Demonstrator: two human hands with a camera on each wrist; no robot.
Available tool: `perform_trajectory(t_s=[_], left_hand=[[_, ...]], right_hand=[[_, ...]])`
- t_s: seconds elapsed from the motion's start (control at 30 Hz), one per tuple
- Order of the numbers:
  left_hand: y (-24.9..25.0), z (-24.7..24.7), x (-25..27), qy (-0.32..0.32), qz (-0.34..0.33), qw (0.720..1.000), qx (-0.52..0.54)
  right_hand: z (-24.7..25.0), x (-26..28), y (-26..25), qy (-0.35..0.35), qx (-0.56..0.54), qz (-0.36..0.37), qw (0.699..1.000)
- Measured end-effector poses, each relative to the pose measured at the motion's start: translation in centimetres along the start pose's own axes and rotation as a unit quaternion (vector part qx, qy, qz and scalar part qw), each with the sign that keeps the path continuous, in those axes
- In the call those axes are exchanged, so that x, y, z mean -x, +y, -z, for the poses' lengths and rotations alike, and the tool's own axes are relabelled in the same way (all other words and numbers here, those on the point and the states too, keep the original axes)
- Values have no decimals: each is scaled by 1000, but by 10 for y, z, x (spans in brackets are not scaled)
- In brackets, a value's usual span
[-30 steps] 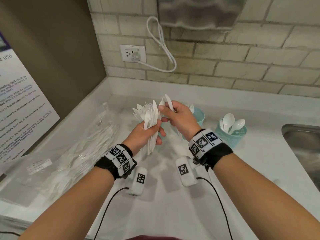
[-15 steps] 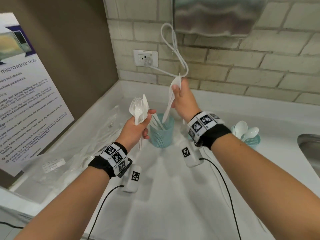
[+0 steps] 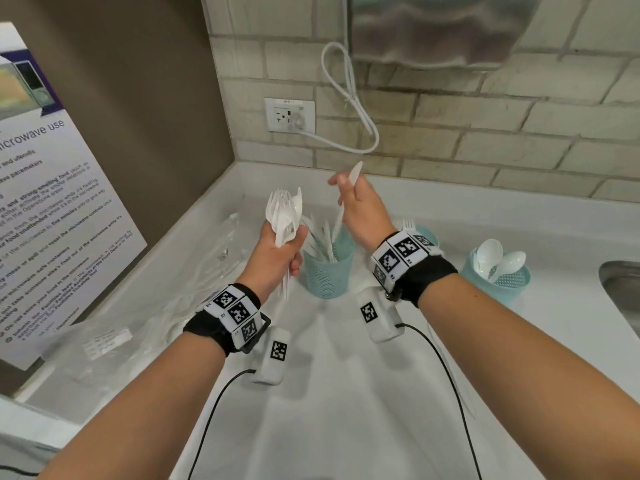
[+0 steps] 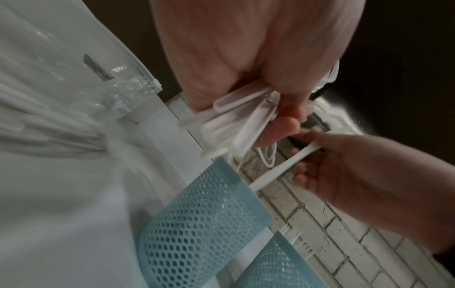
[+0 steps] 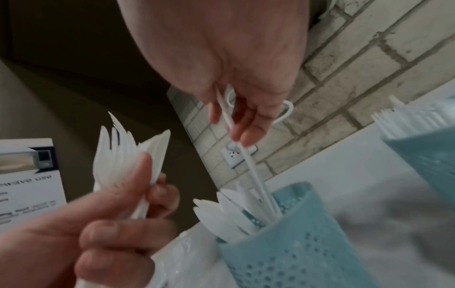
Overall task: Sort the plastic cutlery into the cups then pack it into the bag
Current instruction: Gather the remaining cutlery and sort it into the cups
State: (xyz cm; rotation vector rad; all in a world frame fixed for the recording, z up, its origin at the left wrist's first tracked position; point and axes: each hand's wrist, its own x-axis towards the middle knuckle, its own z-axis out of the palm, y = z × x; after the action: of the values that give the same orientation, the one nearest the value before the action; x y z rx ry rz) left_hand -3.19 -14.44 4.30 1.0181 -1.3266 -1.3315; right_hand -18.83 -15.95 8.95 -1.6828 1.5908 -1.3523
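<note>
My left hand (image 3: 277, 252) grips a bunch of white plastic cutlery (image 3: 284, 216), mostly forks, upright just left of a blue mesh cup (image 3: 327, 271) that holds several knives. My right hand (image 3: 356, 206) pinches one white plastic knife (image 3: 348, 195) over that cup, its handle end inside the rim. In the right wrist view the knife (image 5: 248, 161) runs from my fingers down into the cup (image 5: 295, 243). A second cup (image 3: 424, 233) with forks stands behind my right wrist. A third cup (image 3: 498, 275) at the right holds spoons. A clear plastic bag (image 3: 138, 306) lies flat at the left.
A white counter (image 3: 346, 393) meets a brick wall with an outlet (image 3: 290, 115) and a looped white cord (image 3: 349, 98). A steel sink (image 3: 623, 289) sits at the right edge. A microwave-use poster (image 3: 52, 202) leans at the left. Sensor cables hang from both wrists.
My right hand pulled one knife out of the left hand's bunch, lifted it, and now has lowered its handle end into the knife cup. The left hand stayed beside the cup with the bunch.
</note>
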Motion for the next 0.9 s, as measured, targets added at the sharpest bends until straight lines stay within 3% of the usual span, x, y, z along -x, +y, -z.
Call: perform_trajectory(t_s=[0.1, 0.2, 0.27, 0.37, 0.53, 0.77, 0.9], left_hand=[[1, -2, -2, -12, -6, 1000, -4], [2, -5, -4, -13, -11, 1000, -5], [4, -7, -4, -22, -19, 1000, 1], [5, -10, -4, -45, -32, 998, 10], [7, -13, 1, -64, -25, 997, 41], [11, -5, 9, -24, 9, 999, 31], [4, -1, 10, 39, -3, 999, -10]], right_hand=[[-5, 2, 13, -66, 83, -63, 992], [-3, 10, 12, -35, 143, -71, 987], [-2, 16, 3, -24, 57, -54, 997], [-5, 23, -8, -68, -100, -64, 991], [-6, 26, -8, -68, -138, -58, 986], [22, 15, -29, 62, -184, -3, 981], [23, 16, -20, 83, -113, 1, 990]])
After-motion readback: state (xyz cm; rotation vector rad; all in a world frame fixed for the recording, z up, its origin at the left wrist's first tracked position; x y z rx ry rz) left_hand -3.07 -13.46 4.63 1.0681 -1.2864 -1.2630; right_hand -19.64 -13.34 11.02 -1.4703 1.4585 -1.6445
